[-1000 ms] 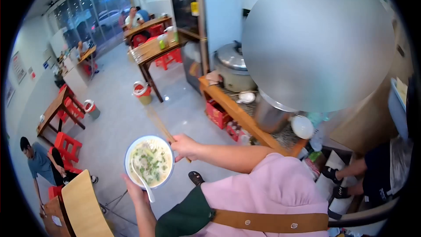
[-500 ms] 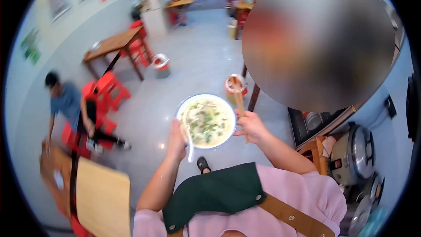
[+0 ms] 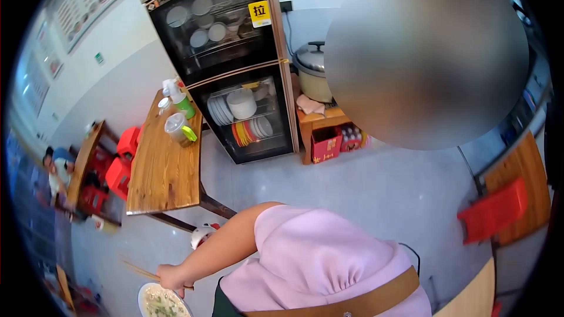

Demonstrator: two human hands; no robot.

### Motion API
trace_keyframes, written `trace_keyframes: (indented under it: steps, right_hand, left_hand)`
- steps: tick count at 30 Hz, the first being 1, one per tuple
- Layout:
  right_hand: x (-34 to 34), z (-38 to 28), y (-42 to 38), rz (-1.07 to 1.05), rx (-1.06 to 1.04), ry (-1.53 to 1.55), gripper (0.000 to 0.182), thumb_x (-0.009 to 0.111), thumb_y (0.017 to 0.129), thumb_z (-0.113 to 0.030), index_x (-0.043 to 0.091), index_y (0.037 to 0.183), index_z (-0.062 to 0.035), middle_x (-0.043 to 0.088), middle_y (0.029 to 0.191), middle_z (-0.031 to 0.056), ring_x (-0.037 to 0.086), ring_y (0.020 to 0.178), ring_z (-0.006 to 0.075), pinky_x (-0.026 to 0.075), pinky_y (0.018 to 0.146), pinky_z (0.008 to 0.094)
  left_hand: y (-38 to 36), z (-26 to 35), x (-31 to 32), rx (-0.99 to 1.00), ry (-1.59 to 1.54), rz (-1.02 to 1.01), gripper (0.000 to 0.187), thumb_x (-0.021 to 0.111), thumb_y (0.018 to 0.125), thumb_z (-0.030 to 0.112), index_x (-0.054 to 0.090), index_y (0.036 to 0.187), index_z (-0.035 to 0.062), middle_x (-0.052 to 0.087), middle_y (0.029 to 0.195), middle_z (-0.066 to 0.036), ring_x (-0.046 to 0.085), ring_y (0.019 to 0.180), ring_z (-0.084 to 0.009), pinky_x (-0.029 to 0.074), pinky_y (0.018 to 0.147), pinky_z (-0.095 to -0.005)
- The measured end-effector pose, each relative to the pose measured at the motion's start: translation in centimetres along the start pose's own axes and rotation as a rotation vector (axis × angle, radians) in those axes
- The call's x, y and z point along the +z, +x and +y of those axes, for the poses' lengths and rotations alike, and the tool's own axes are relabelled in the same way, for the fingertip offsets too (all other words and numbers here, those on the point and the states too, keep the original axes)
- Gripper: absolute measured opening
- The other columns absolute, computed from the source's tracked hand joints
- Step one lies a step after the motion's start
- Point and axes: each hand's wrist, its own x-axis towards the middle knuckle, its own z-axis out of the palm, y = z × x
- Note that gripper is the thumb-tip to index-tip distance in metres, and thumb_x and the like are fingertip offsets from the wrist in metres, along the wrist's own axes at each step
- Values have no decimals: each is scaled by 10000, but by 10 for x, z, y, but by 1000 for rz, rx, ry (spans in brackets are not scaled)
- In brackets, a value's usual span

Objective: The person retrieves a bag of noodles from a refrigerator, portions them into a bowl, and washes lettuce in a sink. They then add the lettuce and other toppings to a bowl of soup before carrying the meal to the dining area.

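My right hand [image 3: 170, 277] is low at the left, its fingers closed round a pair of wooden chopsticks [image 3: 140, 269] whose ends point out to the left. Right under that hand, at the bottom edge of the view, is a white bowl with a blue rim [image 3: 141, 302]. It is filled with pale soup [image 3: 162, 304] topped with chopped greens, and the view cuts off its lower part. My right fingers are at the bowl's rim. My left hand is out of view.
A wooden table [image 3: 161, 182] with a lidded jug [image 3: 178, 127] and bottles stands ahead left. Behind it rises a dish cabinet [image 3: 291, 111]. A rice cooker [image 3: 317, 85] is on a wooden stand. Red stools [image 3: 119, 176] and a seated person [image 3: 59, 171] are at the left.
The view has swung round to the right, from the seating area to the dish cabinet. The bowl and right hand now appear at the lower left, and my left hand has dropped out of view.
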Motion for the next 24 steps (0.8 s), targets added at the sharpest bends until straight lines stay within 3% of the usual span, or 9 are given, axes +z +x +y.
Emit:
trace_keyframes:
  steps: [4, 9, 16, 20, 22, 24]
  right_hand:
    - [40, -21, 109, 99, 18, 30, 317, 339, 712, 14, 477, 997, 14, 461, 936, 183, 565, 565, 342, 452, 380, 406]
    - [74, -70, 208, 221, 16, 0, 318, 335, 709, 15, 470, 997, 31, 454, 947, 195, 566, 549, 351, 435, 372, 409]
    - [144, -73, 409, 292, -27, 57, 329, 356, 721, -10, 467, 1029, 17, 466, 920, 183, 568, 542, 338, 441, 373, 392]
    - [188, -108, 480, 383, -11, 95, 318, 347, 729, -9, 487, 1015, 5, 476, 889, 169, 564, 543, 334, 448, 382, 402]
    - [202, -119, 529, 341, 37, 80, 306, 424, 732, -78, 494, 1025, -24, 484, 945, 162, 571, 562, 324, 458, 405, 402]
    - [201, -106, 609, 170, -16, 16, 341, 529, 710, -194, 504, 1014, -41, 506, 964, 147, 585, 597, 285, 472, 452, 380]
  left_hand:
    - [116, 22, -25, -31, 29, -82, 552, 225, 897, 414, 350, 1214, -20, 440, 1189, -138, 430, 1076, -239, 309, 943, -346]
    - [248, 49, -64, -47, 33, -166, 546, 226, 898, 407, 349, 1213, -21, 442, 1187, -139, 426, 1079, -238, 298, 949, -345]
    - [427, 76, -165, -50, 39, -232, 537, 227, 900, 397, 348, 1212, -23, 444, 1184, -140, 419, 1083, -238, 283, 958, -345]
    - [528, 96, -219, -55, 24, -248, 532, 228, 902, 391, 348, 1211, -25, 445, 1182, -141, 416, 1086, -237, 275, 962, -345]
    - [583, 99, -250, -56, 8, -247, 529, 229, 902, 388, 347, 1210, -25, 446, 1182, -141, 414, 1087, -237, 271, 965, -345]
    - [647, 94, -294, -57, -30, -242, 527, 229, 903, 386, 347, 1210, -26, 446, 1181, -141, 412, 1088, -237, 267, 967, -345]
